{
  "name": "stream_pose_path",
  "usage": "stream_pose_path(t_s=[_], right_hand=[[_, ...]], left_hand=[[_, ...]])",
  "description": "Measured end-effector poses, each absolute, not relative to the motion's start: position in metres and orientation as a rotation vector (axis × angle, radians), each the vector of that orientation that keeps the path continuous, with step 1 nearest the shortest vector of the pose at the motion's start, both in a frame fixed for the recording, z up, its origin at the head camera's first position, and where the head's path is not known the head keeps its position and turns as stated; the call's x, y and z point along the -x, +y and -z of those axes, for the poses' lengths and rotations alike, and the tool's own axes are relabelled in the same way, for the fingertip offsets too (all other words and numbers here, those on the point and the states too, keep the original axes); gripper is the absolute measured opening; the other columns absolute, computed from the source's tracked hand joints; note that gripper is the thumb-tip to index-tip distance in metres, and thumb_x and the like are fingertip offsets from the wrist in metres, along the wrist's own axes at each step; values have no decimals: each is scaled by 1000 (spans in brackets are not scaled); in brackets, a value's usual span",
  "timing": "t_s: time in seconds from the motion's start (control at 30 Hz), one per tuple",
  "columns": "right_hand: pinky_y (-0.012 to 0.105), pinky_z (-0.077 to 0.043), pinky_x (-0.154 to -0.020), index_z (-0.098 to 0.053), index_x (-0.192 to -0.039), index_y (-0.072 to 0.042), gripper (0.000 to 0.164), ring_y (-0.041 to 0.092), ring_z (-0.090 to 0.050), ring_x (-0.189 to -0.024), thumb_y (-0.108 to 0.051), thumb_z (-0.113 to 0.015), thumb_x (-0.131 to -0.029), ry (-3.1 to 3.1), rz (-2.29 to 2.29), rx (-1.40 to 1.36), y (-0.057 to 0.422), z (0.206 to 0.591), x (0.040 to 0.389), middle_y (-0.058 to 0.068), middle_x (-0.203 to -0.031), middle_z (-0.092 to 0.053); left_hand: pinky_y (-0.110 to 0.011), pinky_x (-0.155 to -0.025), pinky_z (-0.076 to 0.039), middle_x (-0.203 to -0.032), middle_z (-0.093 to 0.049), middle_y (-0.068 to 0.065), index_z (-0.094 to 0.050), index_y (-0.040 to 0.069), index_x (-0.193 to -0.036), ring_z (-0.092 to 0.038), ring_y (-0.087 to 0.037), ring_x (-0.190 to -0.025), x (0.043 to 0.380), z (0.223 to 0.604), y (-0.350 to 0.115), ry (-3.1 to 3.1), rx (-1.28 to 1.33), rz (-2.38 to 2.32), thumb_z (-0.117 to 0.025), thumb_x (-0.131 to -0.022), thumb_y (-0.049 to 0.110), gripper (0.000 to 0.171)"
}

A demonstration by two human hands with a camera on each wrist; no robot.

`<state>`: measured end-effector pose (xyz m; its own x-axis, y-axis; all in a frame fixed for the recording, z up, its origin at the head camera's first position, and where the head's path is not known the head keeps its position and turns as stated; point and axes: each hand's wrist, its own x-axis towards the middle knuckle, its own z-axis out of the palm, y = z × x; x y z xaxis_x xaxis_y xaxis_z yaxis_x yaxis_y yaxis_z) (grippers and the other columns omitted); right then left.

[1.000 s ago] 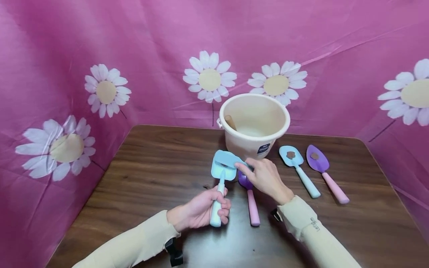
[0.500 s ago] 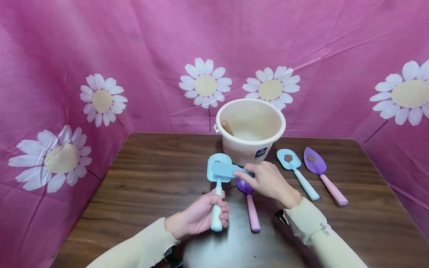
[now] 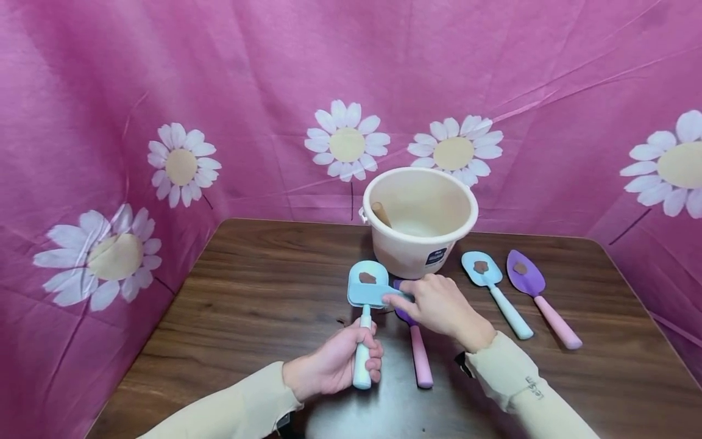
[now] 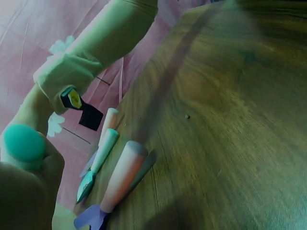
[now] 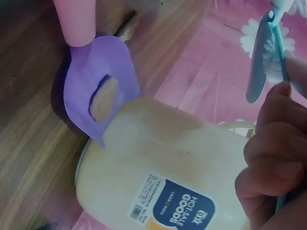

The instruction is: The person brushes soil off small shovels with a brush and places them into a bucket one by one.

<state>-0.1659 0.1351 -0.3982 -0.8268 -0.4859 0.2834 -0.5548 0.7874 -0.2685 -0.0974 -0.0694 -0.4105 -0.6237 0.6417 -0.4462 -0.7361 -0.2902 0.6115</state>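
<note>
My left hand (image 3: pixel 340 360) grips the pale handle of a light blue hand shovel (image 3: pixel 377 271), blade pointing away and raised above the table. A brown patch shows on its blade. My right hand (image 3: pixel 439 308) holds a blue brush (image 3: pixel 368 295) across the lower blade. The right wrist view shows the brush's white bristles (image 5: pixel 273 62) between its back and the blade. In the left wrist view the end of the shovel's handle (image 4: pixel 24 143) pokes out of the left fist. A purple trowel (image 3: pixel 422 360) with a pink handle lies below the right hand, a brown patch on it.
A cream bucket (image 3: pixel 411 250) stands behind the hands with a wooden stick (image 3: pixel 380 213) leaning inside. To its right lie another light blue shovel (image 3: pixel 510 314) and a purple trowel (image 3: pixel 556 323), both with brown patches. Small dark bits (image 3: pixel 342 321) lie near the left hand.
The brush has moved down the blade toward the handle, so the brown patch now shows above it. Both hands keep their grips. The head view has shifted slightly.
</note>
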Motion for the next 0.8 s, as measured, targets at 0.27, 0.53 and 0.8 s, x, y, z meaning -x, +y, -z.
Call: stream_pose_path(t_s=[0.27,0.53,0.8], right_hand=[[23,-24,-40,-37,-56,-20,51,10,-28,-43,-53,-63,-86,-2697,-441,-761,137,405,175,-9,-52,-21],[24,-24,-38,-39,-58,-20,48,9,-26,-41,-49,-66,-85,-2526,-470,-724,134,412,178,-10,-51,-19],[21,-21,-37,-38,-58,-19,48,6,-23,-41,-47,-67,-85,-2448,-515,-756,133,418,183,-11,-51,-18]], left_hand=[[-16,-53,-33,-64,-33,4,-27,17,-92,-32,-6,-51,95,410,-69,1009,164,-2016,-36,-79,-1,24],[-14,-48,-30,-64,-35,5,-27,18,-92,-32,-3,-49,98,403,-68,1059,201,-2053,-36,-77,0,25],[-13,-44,-25,-62,-33,6,-31,18,-88,-29,-3,-48,95,403,-62,1149,265,-2096,-35,-76,2,20]])
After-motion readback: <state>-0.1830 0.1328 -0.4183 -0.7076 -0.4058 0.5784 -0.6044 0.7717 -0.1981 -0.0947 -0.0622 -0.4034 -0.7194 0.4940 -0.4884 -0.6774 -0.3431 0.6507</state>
